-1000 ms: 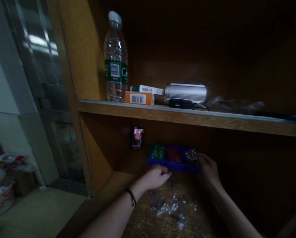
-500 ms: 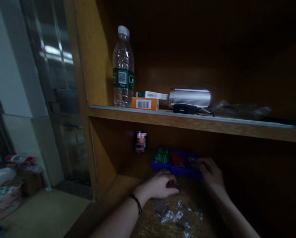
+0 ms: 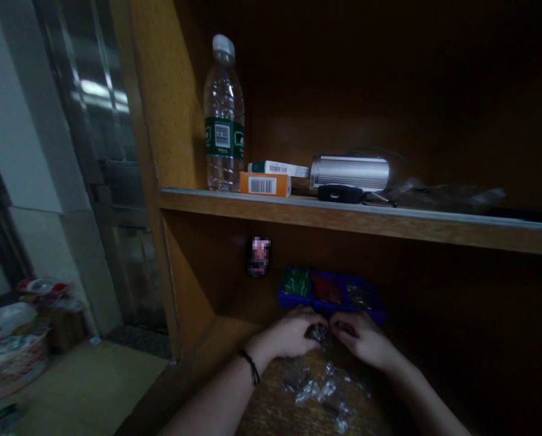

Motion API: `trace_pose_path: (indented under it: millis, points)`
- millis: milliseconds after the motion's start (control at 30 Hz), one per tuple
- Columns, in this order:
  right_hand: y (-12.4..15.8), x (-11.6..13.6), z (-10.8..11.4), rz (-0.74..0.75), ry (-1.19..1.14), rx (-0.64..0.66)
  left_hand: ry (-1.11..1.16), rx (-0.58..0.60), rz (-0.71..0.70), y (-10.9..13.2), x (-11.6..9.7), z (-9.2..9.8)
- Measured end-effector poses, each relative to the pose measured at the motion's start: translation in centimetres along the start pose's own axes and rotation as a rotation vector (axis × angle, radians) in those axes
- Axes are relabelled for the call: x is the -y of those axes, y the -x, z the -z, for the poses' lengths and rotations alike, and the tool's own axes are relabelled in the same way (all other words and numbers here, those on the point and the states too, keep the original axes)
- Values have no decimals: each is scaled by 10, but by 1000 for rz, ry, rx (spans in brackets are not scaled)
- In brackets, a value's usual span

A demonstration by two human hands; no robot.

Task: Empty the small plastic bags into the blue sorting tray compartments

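My left hand (image 3: 291,334) and my right hand (image 3: 361,340) meet over the lower desk surface, fingers curled round a small clear plastic bag (image 3: 318,332) held between them. Just behind the hands stand three blue bins in a row: the left bin (image 3: 295,286) holds green parts, the middle bin (image 3: 327,292) red parts, the right bin (image 3: 361,298) clear bagged parts. Several small clear bags (image 3: 318,390) lie loose on the wood in front of my wrists. The light is dim, so what is in the held bag does not show.
A wooden shelf (image 3: 352,219) runs overhead with a water bottle (image 3: 224,124), an orange box (image 3: 264,184), a white box (image 3: 277,168), a silver cylinder (image 3: 350,172) and a black device (image 3: 340,193). A small dark card (image 3: 258,257) stands at the back. Baskets (image 3: 11,357) sit on the floor at left.
My right hand has come away from the right blue bin and moved left and nearer to join my left hand on the small bag. The view shifted slightly.
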State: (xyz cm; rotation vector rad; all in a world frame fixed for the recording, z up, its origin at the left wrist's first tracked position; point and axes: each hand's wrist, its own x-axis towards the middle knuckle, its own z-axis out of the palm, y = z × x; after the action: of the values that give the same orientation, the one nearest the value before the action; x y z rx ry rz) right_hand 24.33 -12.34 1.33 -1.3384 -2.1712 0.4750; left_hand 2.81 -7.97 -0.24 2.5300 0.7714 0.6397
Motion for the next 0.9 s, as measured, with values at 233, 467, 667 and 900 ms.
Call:
trace_pose_path:
  millis: [233, 467, 667, 900]
  points:
    - [-2, -5, -5, -5, -55, 15, 222, 19, 162, -1, -10, 4]
    - [-2, -3, -1, 38, -432, -38, 468, -105, 177, -5, -5, 2]
    - [-2, 1, -1, -25, -471, 1, 489, -123, 160, -7, -2, 0]
    - [-1, -23, 27, -233, -354, -530, 344, -1, 197, -3, -4, 17]
